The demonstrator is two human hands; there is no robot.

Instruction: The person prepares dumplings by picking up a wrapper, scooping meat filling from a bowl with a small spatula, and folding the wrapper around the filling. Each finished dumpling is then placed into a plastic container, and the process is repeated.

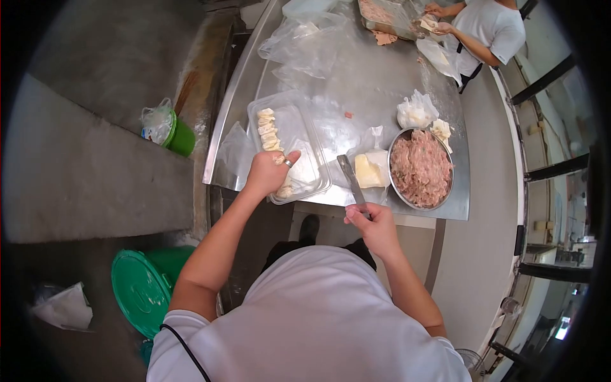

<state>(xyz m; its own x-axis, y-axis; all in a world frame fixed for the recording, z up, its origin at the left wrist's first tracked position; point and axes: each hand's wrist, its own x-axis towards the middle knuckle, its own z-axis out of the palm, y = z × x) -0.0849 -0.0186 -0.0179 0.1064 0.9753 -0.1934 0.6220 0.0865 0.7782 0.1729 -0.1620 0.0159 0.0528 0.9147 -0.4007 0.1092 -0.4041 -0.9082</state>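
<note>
My left hand point(272, 172) is over a clear plastic tray point(305, 137), its fingers closed around a small pale dumpling point(279, 159). A row of folded dumplings point(268, 127) lies along the tray's left side, and my hand hides part of it. In my right hand point(377, 230) is a flat metal spatula point(352, 180), its blade pointing up and away from me over the table edge. Just right of the blade, a stack of pale yellow wrappers point(370, 170) rests on plastic. Beside that stands a round metal bowl point(393, 186) heaped with pink minced meat point(420, 167).
White plastic bags point(417, 109) and pale scraps point(442, 132) sit behind the bowl. Clear bags point(302, 41) cover the table's far left. Across the metal table point(356, 76), another person point(487, 35) works by a meat tray point(398, 25). Green bins point(137, 286) stand left.
</note>
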